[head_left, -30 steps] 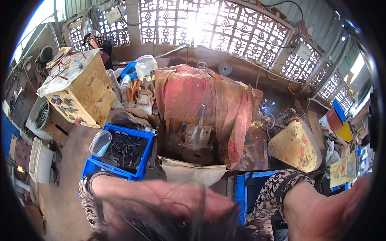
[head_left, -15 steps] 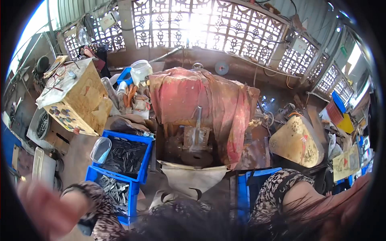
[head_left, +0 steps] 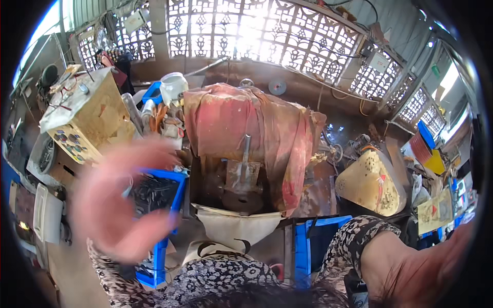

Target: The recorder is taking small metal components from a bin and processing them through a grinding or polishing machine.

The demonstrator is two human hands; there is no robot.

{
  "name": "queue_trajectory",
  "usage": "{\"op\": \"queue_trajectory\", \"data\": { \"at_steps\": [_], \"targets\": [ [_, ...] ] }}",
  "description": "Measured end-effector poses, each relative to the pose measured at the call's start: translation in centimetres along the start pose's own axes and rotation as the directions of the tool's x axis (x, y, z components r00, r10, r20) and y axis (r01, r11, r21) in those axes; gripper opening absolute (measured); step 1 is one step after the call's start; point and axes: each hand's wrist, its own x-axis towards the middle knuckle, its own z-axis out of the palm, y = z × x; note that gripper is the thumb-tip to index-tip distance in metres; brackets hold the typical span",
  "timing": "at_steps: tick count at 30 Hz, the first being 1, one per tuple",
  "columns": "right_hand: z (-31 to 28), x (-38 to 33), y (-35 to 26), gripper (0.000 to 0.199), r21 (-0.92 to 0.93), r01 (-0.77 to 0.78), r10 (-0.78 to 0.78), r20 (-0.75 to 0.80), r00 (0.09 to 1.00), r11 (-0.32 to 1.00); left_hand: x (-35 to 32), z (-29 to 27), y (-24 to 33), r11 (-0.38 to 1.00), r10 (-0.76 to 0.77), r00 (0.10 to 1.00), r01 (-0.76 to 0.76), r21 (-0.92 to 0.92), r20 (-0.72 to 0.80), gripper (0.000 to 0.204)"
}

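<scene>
My left hand (head_left: 115,200) is raised over the blue crates on the left, blurred by motion. Its thumb and fingers curve apart, with nothing visible between them. Behind it, partly covered, is a blue crate (head_left: 181,195) of dark, thin strips; a second blue crate (head_left: 160,259) sits nearer to me. At the right rim my right hand (head_left: 452,251) is lifted, its fingers cut off by the picture's edge and not readable. Straight ahead stands a machine draped with a stained red cloth (head_left: 221,120), with an upright metal rod (head_left: 247,149) and a pale cloth flap (head_left: 239,226) at its front.
A wooden box (head_left: 95,120) with coloured buttons stands at left, a white plastic jar (head_left: 173,88) behind the crates. To the right are another blue crate (head_left: 303,249) and a cream triangular cover (head_left: 372,182). A patterned metal grille (head_left: 205,31) spans the back.
My left hand has swung from the lower left rim up and inward over the crates. The right hand stays near the right rim. The view has shifted slightly.
</scene>
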Motion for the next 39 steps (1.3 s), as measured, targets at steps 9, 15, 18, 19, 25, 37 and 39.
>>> {"op": "queue_trajectory", "data": {
  "at_steps": [9,15,18,19,25,37,39],
  "targets": [
    [1.5,-3.1,2.0,0.021,0.049,0.062,-0.061,-0.019,0.998,0.997,-4.2,0.3,0.4,0.966,0.244,0.95,-0.222,0.131,-0.194,0.03],
    [4.1,-5.9,4.5,0.02,0.085,0.073,-0.07,-0.036,0.997,0.994,-6.3,-0.6,-0.4,0.958,0.241,0.947,-0.197,0.208,-0.214,0.027],
    [7.1,-8.4,4.9,0.02,0.121,0.037,-0.032,-0.044,0.999,0.992,-6.9,0.1,-1.5,0.956,0.247,0.948,-0.205,0.211,-0.202,0.026],
    [7.9,-9.1,4.9,0.019,0.131,0.021,-0.016,-0.042,0.999,0.991,-7.1,0.3,-1.9,0.954,0.254,0.945,-0.21,0.214,-0.207,0.025],
    [9.9,-11.8,3.1,0.019,0.141,-0.102,0.102,0.007,0.995,0.985,-8.4,1.3,-1.7,0.956,0.248,0.934,-0.194,0.219,-0.257,0.023],
    [15.8,-29.6,18.7,0.04,-0.436,-0.883,0.981,0.155,0.116,0.173,-28.5,1.0,-17.6,0.521,-0.818,0.556,0.824,0.223,-0.146,0.024],
    [17.6,-33.1,22.2,0.049,-0.55,-0.829,0.99,0.138,0.035,0.106,-35.3,1.2,-18.3,0.351,-0.923,0.371,0.921,0.168,-0.106,0.022]
  ]
}}
